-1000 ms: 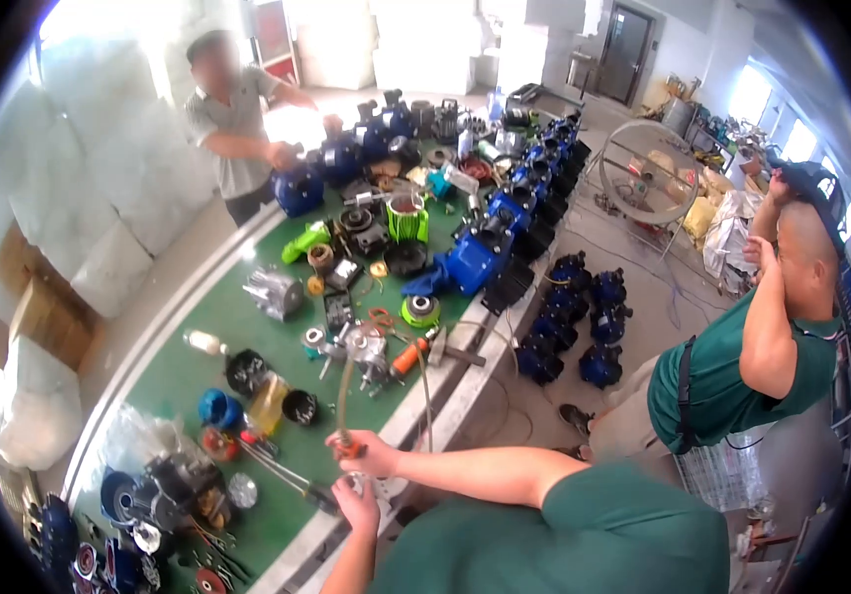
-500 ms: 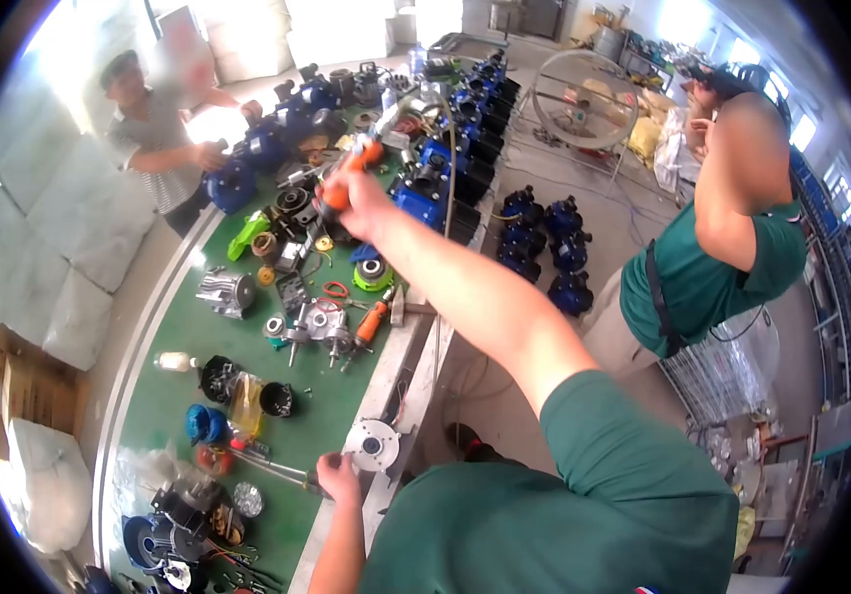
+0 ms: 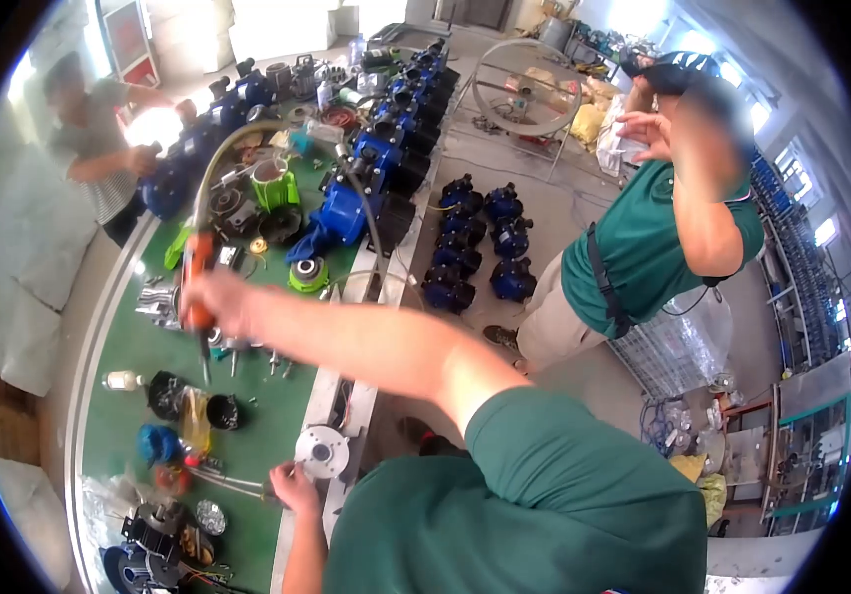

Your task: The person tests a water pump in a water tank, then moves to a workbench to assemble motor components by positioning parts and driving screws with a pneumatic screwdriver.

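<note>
My right hand (image 3: 217, 297), blurred by motion, is wrapped round an orange power screwdriver (image 3: 198, 262) held upright above the bench. Its bit points down, and a hose (image 3: 205, 183) arches up from its top. My left hand (image 3: 295, 487) is low at the bench edge, fingers curled together at the rim of a round silver flange plate (image 3: 322, 452) with holes. Whatever those fingers pinch, if anything, is too small to make out. Left of that hand lie long thin rods (image 3: 232, 481). Two black cups, one (image 3: 227, 411) with small screws in it, stand farther up the bench.
Blue pump motors (image 3: 346, 203) line the bench's right edge, with more on the floor (image 3: 460, 243). A co-worker in a green shirt (image 3: 633, 257) stands at right; another person (image 3: 99, 158) handles a blue motor at far left. A black motor (image 3: 153, 535) sits at the near end.
My right hand has brought the orange screwdriver left and nearer, its bit now pointing down. The view has shifted. My left hand stays by the flange plate.
</note>
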A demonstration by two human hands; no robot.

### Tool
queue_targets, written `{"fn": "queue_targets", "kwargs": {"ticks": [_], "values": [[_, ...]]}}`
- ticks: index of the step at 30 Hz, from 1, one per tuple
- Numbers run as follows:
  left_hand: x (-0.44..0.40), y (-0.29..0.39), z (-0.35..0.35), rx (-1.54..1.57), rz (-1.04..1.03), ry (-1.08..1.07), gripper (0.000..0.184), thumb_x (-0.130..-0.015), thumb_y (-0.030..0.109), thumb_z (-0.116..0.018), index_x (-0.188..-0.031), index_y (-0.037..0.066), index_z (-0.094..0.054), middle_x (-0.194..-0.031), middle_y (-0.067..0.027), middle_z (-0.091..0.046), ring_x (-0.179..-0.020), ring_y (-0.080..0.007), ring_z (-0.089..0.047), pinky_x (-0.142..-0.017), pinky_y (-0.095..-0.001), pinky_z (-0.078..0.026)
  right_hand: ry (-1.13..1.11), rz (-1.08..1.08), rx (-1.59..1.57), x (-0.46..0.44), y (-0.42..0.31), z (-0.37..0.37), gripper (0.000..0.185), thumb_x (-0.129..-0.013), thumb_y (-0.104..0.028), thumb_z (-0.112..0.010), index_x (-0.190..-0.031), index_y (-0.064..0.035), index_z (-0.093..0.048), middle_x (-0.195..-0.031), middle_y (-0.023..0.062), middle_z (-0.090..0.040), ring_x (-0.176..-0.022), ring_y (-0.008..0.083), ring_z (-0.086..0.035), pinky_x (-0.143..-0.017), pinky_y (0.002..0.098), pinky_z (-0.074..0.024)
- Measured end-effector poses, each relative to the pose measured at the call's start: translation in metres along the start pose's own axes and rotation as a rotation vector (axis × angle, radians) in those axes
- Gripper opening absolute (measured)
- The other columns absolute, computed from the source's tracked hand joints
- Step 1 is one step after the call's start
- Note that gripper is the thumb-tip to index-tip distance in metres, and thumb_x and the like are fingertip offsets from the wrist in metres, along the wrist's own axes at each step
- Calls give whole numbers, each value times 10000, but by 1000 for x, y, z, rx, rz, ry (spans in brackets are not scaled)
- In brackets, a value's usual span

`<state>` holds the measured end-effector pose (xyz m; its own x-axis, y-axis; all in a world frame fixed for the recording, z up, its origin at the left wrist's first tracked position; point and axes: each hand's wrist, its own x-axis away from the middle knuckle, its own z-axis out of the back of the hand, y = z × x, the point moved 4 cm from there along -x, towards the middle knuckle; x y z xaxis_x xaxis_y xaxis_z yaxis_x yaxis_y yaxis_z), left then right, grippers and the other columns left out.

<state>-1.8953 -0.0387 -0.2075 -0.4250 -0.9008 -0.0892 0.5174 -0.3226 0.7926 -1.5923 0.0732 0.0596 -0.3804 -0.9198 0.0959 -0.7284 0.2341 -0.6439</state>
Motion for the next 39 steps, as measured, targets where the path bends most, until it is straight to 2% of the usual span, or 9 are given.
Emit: {"fn": "queue_targets", "kwargs": {"ticks": [4, 6, 10, 13, 22, 27, 28, 31, 39], "values": [[0, -4, -2, 21, 111, 11, 149, -790, 45, -747, -865, -2, -626, -897, -137, -635, -825, -300, -617, -773, -402, -504, -102, -36, 137, 60, 75, -6, 453, -750, 26, -653, -1167, -39, -487, -793, 46, -565, -637, 160, -562, -587, 303, -447], [0, -13, -6, 34, 169, 18, 180, -769, 59, -772, -861, 6, -627, -883, -131, -639, -811, -288, -617, -775, -395, -506, -271, -100, 95, 74, 105, 17, 435, -778, 55, -630, -1178, -66, -508, -805, 34, -555, -651, 116, -542, -608, 263, -422], [1, -16, -8, 95, 204, 64, 204, -744, 62, -791, -850, 3, -626, -858, -125, -635, -783, -275, -607, -761, -385, -505, -168, -42, 327, 109, 127, 65, 519, -728, 81, -647, -1218, -43, -531, -891, 42, -605, -791, 132, -589, -669, 272, -477], [4, -29, -14, 146, 283, 73, 192, -739, 49, -785, -833, -3, -625, -865, -132, -637, -802, -288, -610, -780, -388, -500, -40, -77, 267, 131, 133, 90, 514, -744, 60, -647, -1233, -45, -526, -913, 45, -613, -798, 129, -588, -669, 266, -476], [2, -20, -9, 93, 62, 70, 156, -753, 6, -733, -795, -22, -585, -860, -159, -597, -811, -336, -584, -766, -425, -478, 203, 38, 178, 161, 129, 125, 492, -752, 36, -654, -1223, -38, -531, -844, 40, -620, -711, 119, -568, -640, 257, -442], [1, -19, -7, 59, 72, 57, 153, -758, 7, -729, -805, -20, -587, -858, -150, -608, -802, -323, -592, -759, -416, -482, 321, 149, 132, 147, 115, 149, 449, -751, 36, -664, -1184, -53, -581, -915, 46, -653, -864, 157, -631, -811, 287, -488], [0, -25, -10, 78, 81, 64, 155, -755, 12, -731, -808, -19, -588, -849, -152, -612, -792, -326, -594, -760, -418, -482, 339, 224, 156, 143, 112, 151, 459, -762, -16, -704, -1206, -48, -591, -879, 39, -668, -805, 143, -631, -754, 284, -494], [1, -34, -17, 172, 199, 70, 172, -750, 31, -728, -819, -25, -581, -845, -147, -610, -783, -304, -582, -768, -404, -485, 338, 272, 149, 147, 100, 145, 464, -768, -8, -703, -1218, -42, -592, -904, 43, -670, -841, 147, -638, -785, 285, -498], [4, -7, -12, 89, 109, 41, 399, -755, 68, -726, -1129, -15, -615, -1018, -152, -616, -964, -300, -628, -887, -388, -506, 186, 20, 198, 165, 162, 132, 465, -764, 73, -678, -1198, -39, -554, -948, 63, -645, -891, 163, -640, -774, 294, -520]]}}
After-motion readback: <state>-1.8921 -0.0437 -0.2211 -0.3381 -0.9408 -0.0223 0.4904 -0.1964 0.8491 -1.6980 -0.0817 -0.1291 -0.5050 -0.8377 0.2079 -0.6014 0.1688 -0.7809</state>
